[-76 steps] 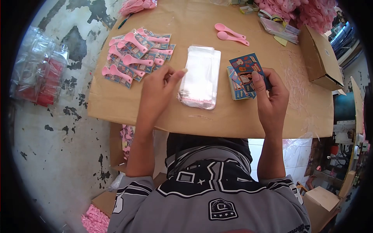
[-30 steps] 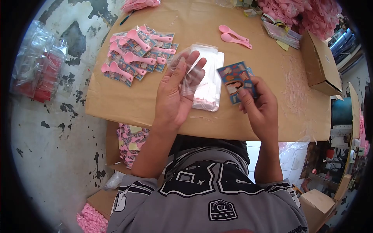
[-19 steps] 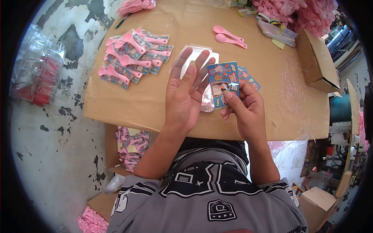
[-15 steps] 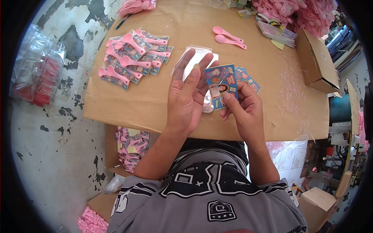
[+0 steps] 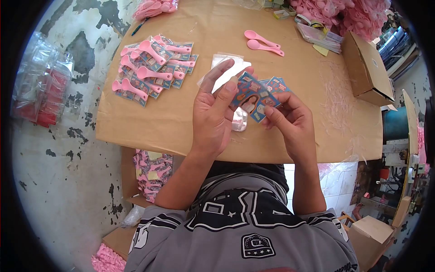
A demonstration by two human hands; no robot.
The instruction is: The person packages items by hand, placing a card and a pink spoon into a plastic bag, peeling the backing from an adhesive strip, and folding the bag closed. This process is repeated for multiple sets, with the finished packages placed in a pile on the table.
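My right hand (image 5: 292, 122) pinches a blue printed card (image 5: 254, 97) by its right end, thumb on top. My left hand (image 5: 214, 111) is at the card's left end, its thumb bent toward the fingers. A clear plastic bag (image 5: 216, 75) seems to lie over these fingers, making them look greyish; its edges are hard to make out. Behind the hands, more blue cards (image 5: 277, 85) lie on the table, partly hidden. White-looking clear bags (image 5: 229, 61) lie beyond my left fingers. Two pink spoons (image 5: 263, 44) rest farther back.
Packed pink spoons with cards (image 5: 154, 68) are piled at the table's left. A cardboard box (image 5: 369, 68) stands at the right edge, near tape rolls (image 5: 317, 25) and heaps of pink spoons (image 5: 337, 16). A pen (image 5: 139, 27) lies at the back left.
The card has tilted and moved up and left, its left end now at my left thumb. My right hand has turned with it; my left hand has barely moved.
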